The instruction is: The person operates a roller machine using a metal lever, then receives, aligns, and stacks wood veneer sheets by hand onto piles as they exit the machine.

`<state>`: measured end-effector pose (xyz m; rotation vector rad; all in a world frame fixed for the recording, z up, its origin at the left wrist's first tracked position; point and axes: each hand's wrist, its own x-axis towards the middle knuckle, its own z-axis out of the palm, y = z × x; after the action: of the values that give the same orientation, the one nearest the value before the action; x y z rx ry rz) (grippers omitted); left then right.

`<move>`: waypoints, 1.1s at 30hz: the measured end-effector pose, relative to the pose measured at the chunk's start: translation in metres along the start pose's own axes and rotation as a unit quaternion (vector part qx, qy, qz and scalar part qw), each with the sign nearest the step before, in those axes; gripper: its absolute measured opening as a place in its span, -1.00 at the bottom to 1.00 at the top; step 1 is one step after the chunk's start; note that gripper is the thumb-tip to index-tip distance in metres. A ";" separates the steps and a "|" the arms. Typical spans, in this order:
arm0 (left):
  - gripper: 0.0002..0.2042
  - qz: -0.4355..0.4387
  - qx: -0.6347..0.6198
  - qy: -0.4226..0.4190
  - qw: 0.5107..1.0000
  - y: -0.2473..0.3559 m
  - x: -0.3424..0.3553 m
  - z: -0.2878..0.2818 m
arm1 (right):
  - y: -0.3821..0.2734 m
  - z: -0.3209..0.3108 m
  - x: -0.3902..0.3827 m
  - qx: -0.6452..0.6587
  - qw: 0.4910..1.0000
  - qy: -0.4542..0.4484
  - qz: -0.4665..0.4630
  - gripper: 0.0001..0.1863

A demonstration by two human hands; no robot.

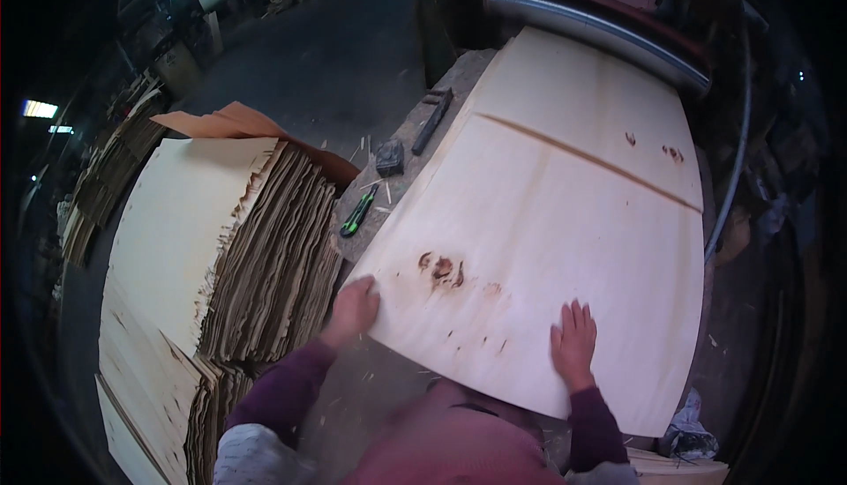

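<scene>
A large pale wood veneer sheet [547,247], marked with dark knots, lies before me. Its far edge overlaps or meets another veneer sheet [591,88] that reaches up to a shiny metal roller [600,33]. At the near left corner, my left hand [355,309] is closed around the sheet's edge; its thumb side shows, while the fingertips are hidden. My right hand [575,344] rests flat on the sheet near its front edge, fingers stretched out.
Left of the sheet, a worktop [397,194] carries a green utility knife [359,210], a dark block [389,157] and a dark long-handled tool [432,121]. A tall veneer stack [269,264] stands at left. A pipe [734,167] curves along the right; a plastic bag [690,428] lies lower right.
</scene>
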<state>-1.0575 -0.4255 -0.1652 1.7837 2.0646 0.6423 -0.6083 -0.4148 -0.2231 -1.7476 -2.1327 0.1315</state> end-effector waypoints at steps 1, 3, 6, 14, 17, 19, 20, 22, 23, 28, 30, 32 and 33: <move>-0.62 -0.001 0.013 0.008 1.000 -0.007 0.005 0.000 | -0.011 -0.007 -0.031 0.005 1.000 -0.019 0.005 -0.47; -0.65 -0.014 0.040 -0.017 0.999 -0.018 0.014 -0.003 | -0.033 -0.019 -0.081 0.012 0.999 -0.036 0.008 -0.46; -0.72 -0.021 0.058 -0.051 0.997 -0.025 0.019 -0.009 | -0.056 -0.029 -0.127 0.025 0.998 -0.050 0.022 -0.45; -0.74 -0.064 -0.187 -0.070 0.978 0.020 0.009 -0.050 | -0.075 -0.036 -0.141 0.017 0.999 -0.032 0.012 -0.27; -0.78 -0.135 -0.389 -0.183 0.893 0.055 0.019 -0.086 | -0.074 -0.049 -0.143 0.035 0.995 -0.095 -0.019 -0.20; -0.79 -0.103 -0.493 -0.218 0.836 0.072 0.032 -0.110 | -0.068 -0.057 -0.141 0.008 0.998 -0.063 0.017 -0.19; -0.80 -0.049 -0.568 -0.230 0.789 0.077 0.036 -0.119 | -0.063 -0.061 -0.139 -0.005 0.999 -0.045 0.024 -0.18; -0.76 -0.036 -0.580 -0.225 0.782 0.079 0.034 -0.126 | -0.053 -0.074 -0.134 -0.009 0.999 -0.040 0.023 -0.26; -0.75 -0.026 -0.557 -0.214 0.802 0.074 0.028 -0.128 | -0.049 -0.081 -0.133 0.009 0.999 -0.040 0.024 -0.27; -0.75 -0.125 -0.424 -0.178 0.879 0.034 -0.020 -0.120 | -0.062 -0.147 -0.151 -0.036 0.998 -0.048 -0.004 -0.19; -0.79 -0.191 -0.409 -0.169 0.876 0.022 -0.024 -0.122 | -0.074 -0.173 -0.156 -0.026 0.999 -0.035 0.007 -0.24; -0.81 -0.181 -0.418 -0.157 0.876 0.018 -0.010 -0.119 | -0.075 -0.184 -0.146 -0.021 0.997 -0.061 0.041 -0.30; -0.80 -0.139 -0.496 -0.161 0.842 0.018 0.007 -0.114 | -0.068 -0.179 -0.131 0.001 1.000 -0.019 0.001 -0.21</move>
<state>-1.1036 -0.4299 -0.0598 0.8800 1.2958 0.9865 -0.5889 -0.5849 -0.0665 -1.7594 -2.1571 0.1675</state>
